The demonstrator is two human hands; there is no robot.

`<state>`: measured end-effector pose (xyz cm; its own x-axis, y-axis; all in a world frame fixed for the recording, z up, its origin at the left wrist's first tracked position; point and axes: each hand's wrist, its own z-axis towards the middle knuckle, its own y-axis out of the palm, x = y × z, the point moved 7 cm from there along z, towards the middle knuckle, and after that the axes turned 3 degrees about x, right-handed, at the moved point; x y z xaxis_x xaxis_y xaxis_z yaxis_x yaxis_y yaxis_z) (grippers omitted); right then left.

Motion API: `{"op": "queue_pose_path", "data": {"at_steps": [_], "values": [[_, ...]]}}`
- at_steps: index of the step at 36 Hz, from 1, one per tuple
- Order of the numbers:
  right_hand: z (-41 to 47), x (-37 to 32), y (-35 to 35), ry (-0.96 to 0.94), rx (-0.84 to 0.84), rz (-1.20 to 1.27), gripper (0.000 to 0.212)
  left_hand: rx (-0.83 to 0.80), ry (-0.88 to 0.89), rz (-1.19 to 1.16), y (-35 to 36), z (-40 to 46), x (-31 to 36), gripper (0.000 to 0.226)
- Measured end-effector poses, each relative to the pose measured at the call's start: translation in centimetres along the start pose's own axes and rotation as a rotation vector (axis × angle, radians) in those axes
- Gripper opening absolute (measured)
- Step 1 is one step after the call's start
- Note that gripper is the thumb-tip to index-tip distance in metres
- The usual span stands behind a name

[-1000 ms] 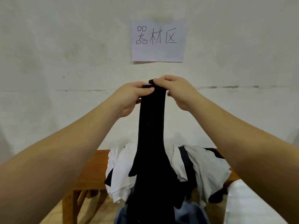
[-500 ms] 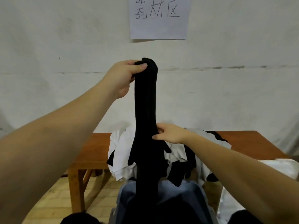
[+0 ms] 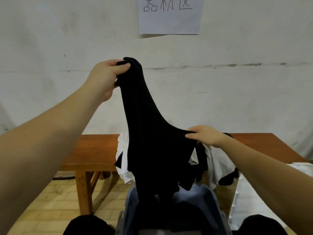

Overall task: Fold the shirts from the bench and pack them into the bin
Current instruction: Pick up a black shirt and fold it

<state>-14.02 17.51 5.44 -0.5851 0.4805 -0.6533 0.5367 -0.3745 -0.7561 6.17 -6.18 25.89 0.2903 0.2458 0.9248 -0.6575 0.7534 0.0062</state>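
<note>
- Left hand (image 3: 105,77) pinches black shirt (image 3: 152,141) top high, so it hangs straight above bin (image 3: 218,206).
- Right hand (image 3: 205,134) grips its side, likely spreading for a fold.
- 1 pile of shirts (image 3: 218,160) waits mid-bench (image 3: 94,150).

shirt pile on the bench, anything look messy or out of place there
Yes: the white and black shirts lie in a crumpled heap on the bench, with some spilling over its front edge. The black shirt, held up by both hands, hides part of the heap.

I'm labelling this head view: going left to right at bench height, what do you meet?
Bare bench top → black shirt held up by the left hand → right hand gripping its edge → white shirts piled on the bench.
</note>
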Motion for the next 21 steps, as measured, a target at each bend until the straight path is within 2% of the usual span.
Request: {"op": "queue_pose_path", "data": {"at_steps": [4, 7, 10, 12, 17, 20, 21], "values": [[-0.6, -0.2, -1.5, -0.013, 0.059, 0.339, 0.016, 0.045, -0.002, 0.003, -0.8, 0.0, -0.1, 0.017], [-0.7, -1.1, -2.3, -0.052, 0.135, 0.687, 0.015, 0.034, -0.005, 0.023, -0.9, 0.1, 0.3, 0.013], [-1.0, -4.0, -2.6, -0.138, 0.104, 0.977, 0.045, 0.019, -0.042, 0.011, -0.5, 0.1, 0.6, 0.015], [-1.2, -6.3, -2.6, -0.197, 0.056, 1.04, 0.05, 0.01, -0.09, -0.046, 0.5, 0.1, 0.5, 0.014], [-0.4, -10.6, 0.6, -0.199, -0.097, 1.03, 0.051, -0.072, -0.205, -0.226, 5.3, -0.5, -0.6, 0.009], [-0.3, -11.5, 3.3, -0.159, -0.157, 0.958, 0.021, -0.072, -0.268, -0.323, 7.2, -0.8, -1.8, 0.007], [-0.5, -11.5, 4.0, -0.139, -0.173, 0.937, 0.016, -0.073, -0.286, -0.336, 7.5, -0.8, -2.5, 0.007]]}}
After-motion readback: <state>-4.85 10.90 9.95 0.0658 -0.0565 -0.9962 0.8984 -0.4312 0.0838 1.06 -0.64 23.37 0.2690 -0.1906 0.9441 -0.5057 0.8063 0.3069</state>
